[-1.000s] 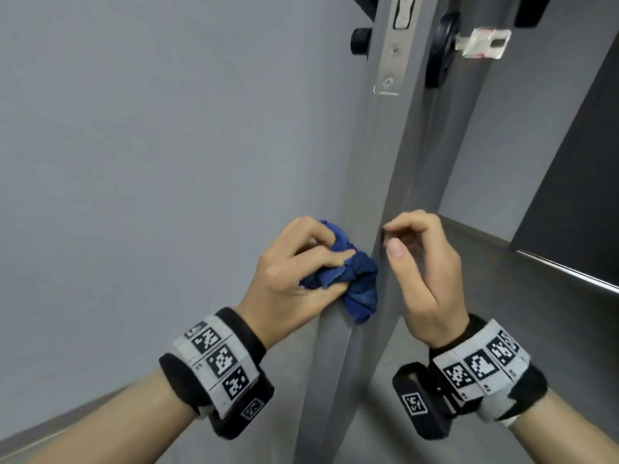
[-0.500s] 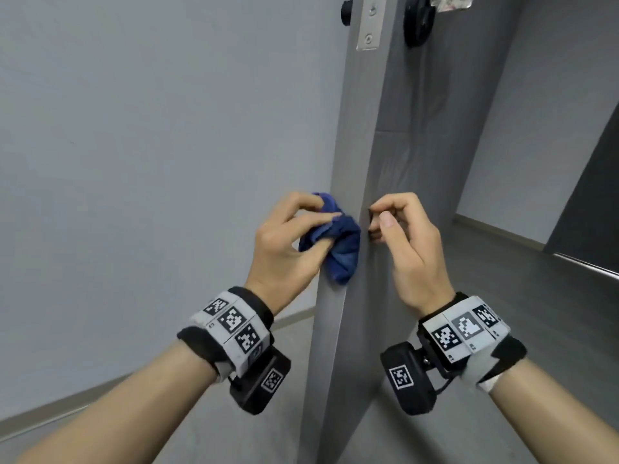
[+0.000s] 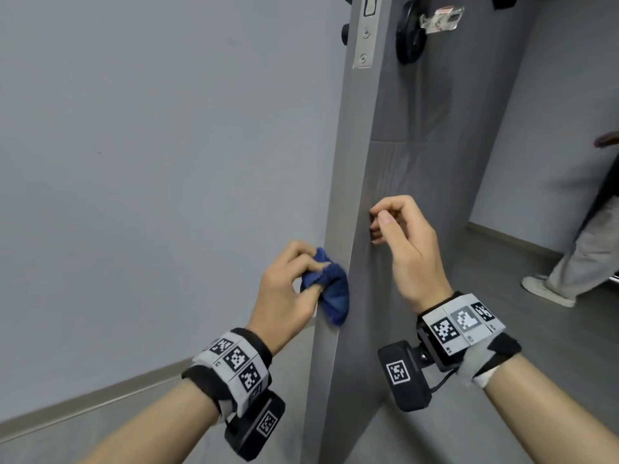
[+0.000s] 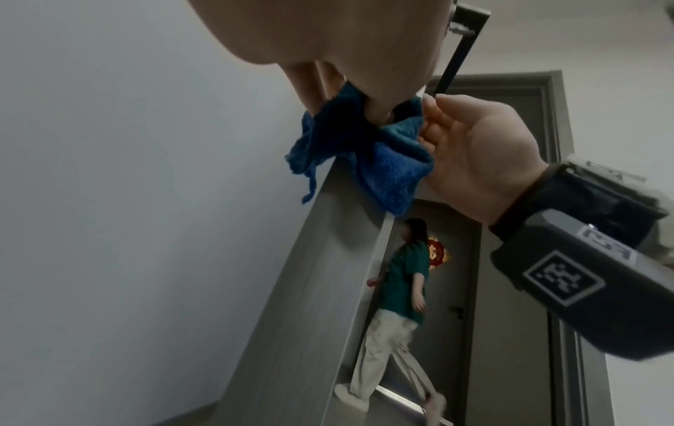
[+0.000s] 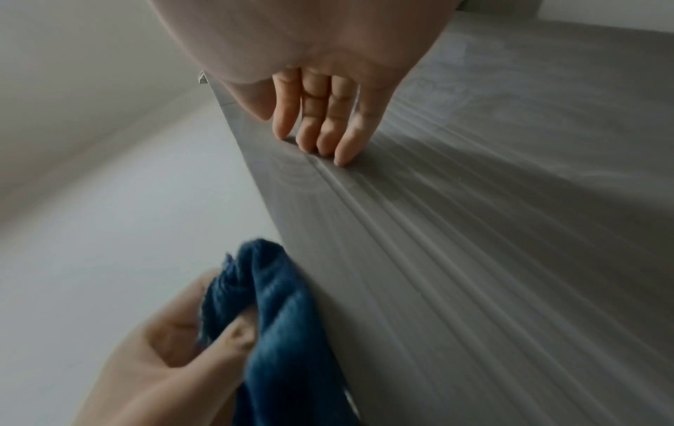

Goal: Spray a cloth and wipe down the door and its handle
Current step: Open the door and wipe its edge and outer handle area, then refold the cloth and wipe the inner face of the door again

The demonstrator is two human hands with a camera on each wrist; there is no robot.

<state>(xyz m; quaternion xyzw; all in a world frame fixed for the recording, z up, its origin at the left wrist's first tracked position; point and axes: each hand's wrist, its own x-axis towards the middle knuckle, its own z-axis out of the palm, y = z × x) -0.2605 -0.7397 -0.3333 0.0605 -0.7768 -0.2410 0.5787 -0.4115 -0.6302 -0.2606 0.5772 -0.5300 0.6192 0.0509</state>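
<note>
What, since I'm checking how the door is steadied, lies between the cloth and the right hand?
Only the door's bare corner: head view shows the cloth on its narrow edge, right hand with fingers on the broad face.

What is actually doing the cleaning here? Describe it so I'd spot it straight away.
Find the tall grey door standing edge-on in the middle of the head view. Partway down its narrow edge, the left hand grips a bunched cloth against it. It is the only deep blue thing among all the greys.

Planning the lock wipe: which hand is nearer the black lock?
Right. The right hand touches the door below the black lock; the left hand, gripping the cloth, sits lower.
</note>
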